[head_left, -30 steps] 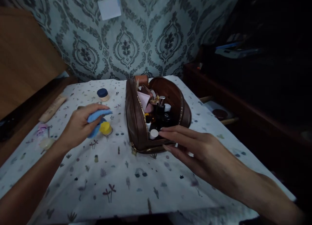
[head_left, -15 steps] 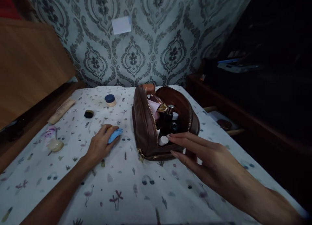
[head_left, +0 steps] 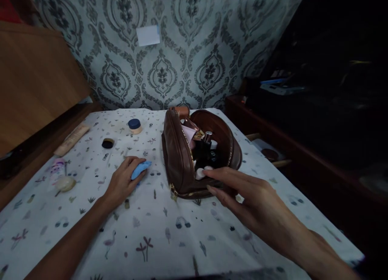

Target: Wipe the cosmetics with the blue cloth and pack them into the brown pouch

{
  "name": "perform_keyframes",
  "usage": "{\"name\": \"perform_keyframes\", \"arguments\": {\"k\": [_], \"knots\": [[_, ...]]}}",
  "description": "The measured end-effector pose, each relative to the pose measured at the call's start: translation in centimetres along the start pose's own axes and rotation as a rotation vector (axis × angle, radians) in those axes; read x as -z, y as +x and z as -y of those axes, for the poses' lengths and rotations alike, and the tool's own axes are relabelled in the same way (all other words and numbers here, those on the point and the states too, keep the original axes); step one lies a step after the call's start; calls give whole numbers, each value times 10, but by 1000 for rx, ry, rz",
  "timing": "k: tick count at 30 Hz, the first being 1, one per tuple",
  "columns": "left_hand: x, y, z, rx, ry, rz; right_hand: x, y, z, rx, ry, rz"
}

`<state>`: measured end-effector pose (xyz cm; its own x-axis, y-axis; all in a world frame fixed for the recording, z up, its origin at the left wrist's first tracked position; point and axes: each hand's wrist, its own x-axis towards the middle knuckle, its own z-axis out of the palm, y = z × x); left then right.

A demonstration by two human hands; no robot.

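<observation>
Left hand (head_left: 123, 179): fingers clamped on blue cloth (head_left: 140, 170). Right hand (head_left: 257, 199): thumb and fingers apart at cosmetic bag (head_left: 178, 163), unzipped, loaded. Outside: tube (head_left: 72, 140) along table (head_left: 169, 247) left edge, jar (head_left: 135, 126) toward far edge.

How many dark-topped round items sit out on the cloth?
2: the navy-lidded jar, towards the wall, and the small black item, nearer and to its left. The left hand or bag may hide more.

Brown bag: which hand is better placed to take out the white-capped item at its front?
Right, probably: the right hand has fingertips at the white cap, while the left hand grips a blue cloth.
</observation>
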<state>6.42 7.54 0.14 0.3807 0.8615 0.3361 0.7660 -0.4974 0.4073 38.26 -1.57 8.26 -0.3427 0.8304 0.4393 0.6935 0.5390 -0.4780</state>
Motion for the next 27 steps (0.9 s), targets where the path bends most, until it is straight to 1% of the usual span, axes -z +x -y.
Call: {"name": "perform_keyframes", "arguments": {"k": [2,7,9,12,17,18,19,20,21,23,24,25,26,27], "knots": [[0,-1,1,-2,-2,0,-1,5,6,-11,-1,29],[-1,-1,4,-12,25,-2,1,16,17,-79,17,192],[-2,-1,5,-20,36,-6,2,16,17,-100,25,197],[-1,-2,5,-23,57,-3,2,11,15,-99,64,131],[-1,-2,3,-22,56,-9,7,-9,10,-92,216,-121],[-1,-2,4,-20,53,-11,8,-14,10,-72,267,-152],[-1,-1,4,-17,47,-13,8,-18,10,-43,321,-155],[-1,-1,4,-17,36,-14,7,-22,11,-2,373,-124],[-1,-1,5,-17,23,-12,5,-25,12,42,415,-48],[-2,-1,6,-27,-9,-8,-7,-27,15,119,435,190],[-2,0,7,-36,-23,-2,-16,-25,18,149,398,321],[-3,0,7,-45,-34,-2,-28,-22,21,157,339,420],[-3,0,7,-54,-41,-5,-41,-18,24,139,254,494],[-4,0,8,-62,-42,-14,-55,-13,28,111,193,517]]}}
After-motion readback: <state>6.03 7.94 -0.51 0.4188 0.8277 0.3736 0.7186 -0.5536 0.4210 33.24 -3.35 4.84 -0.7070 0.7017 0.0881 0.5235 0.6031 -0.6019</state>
